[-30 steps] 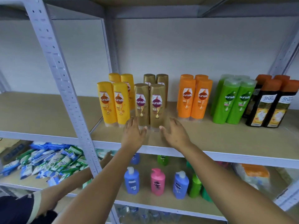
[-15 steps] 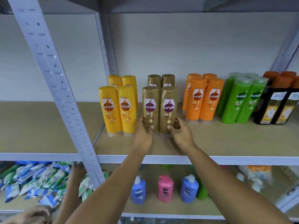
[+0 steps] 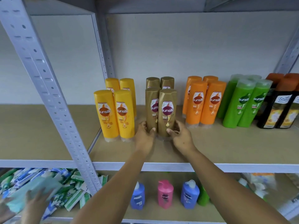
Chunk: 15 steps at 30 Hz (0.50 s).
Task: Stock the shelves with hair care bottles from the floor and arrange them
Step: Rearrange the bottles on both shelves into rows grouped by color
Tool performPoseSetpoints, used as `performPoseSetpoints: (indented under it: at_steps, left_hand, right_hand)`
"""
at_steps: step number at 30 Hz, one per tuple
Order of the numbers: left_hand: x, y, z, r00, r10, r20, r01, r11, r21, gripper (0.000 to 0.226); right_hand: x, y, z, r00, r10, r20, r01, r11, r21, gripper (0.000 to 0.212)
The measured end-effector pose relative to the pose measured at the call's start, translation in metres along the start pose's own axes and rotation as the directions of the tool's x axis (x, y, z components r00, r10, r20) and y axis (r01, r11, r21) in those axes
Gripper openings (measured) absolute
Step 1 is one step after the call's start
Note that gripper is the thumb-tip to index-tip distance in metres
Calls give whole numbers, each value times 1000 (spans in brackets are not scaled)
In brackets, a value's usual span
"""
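The shelf (image 3: 226, 147) looks largely stocked: five colour groups stand upright in a row, each two deep, and the work now seems to be tidying, not loading. Both hands cup the base of the front pair of gold bottles (image 3: 167, 112), the left hand (image 3: 144, 136) wrapped around the left one with its thumb on the front, the right hand (image 3: 181, 135) curled around the right one, fingers at its side and thumb on its face; the two bottles touch each other and stand on the board, directly ahead of the hands. To the left of the left hand stand the yellow bottles (image 3: 115, 113), close by but apart; to the right of the right hand come the orange bottles (image 3: 204, 102), then the green bottles (image 3: 242, 102) and, farthest out, the dark bottles (image 3: 279, 109). The board left of the yellow group is bare, so more stock could likely go there; the floor is out of view, so what is left to bring up cannot be told. Compared with a second ago, the hands, then flat and open in front of the gold pair, have closed in on it, and the right bottle has turned slightly, its label facing more to the front. Below the hands, pump bottles (image 3: 165, 195) stand on the lower shelf.
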<state>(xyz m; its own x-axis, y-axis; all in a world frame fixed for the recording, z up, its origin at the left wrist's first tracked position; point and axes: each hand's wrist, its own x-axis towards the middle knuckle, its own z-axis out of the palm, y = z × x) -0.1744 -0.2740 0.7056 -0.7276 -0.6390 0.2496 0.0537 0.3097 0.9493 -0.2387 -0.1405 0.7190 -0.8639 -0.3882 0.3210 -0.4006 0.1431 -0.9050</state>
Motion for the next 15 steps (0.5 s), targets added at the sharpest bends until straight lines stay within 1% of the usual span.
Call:
performPoseSetpoints:
  at_steps: [2, 5, 8, 11, 13, 15]
  left_hand:
    - [2, -2, 5, 1000, -24, -21, 24, 999, -22, 40]
    - [9, -4, 8, 999, -35, -4, 34, 997, -76, 48]
    - [16, -8, 7, 1000, -20, 17, 21, 999, -35, 46]
    - [21, -13, 2, 999, 2, 54, -3, 1000, 22, 43]
    - [21, -14, -2, 996, 20, 87, -23, 999, 30, 44]
    - [21, -14, -4, 994, 27, 109, -29, 999, 15, 44]
  right_hand:
    - [3, 2, 0, 1000, 13, 8, -13, 1000, 17, 40]
    - [7, 7, -1, 1000, 23, 16, -24, 999, 27, 40]
    - [11, 10, -4, 1000, 26, 12, -27, 999, 29, 40]
    - [14, 12, -9, 999, -14, 47, 12, 999, 48, 47]
    - [15, 12, -12, 996, -31, 83, 27, 998, 56, 49]
    - [16, 12, -14, 995, -17, 97, 12, 998, 54, 49]
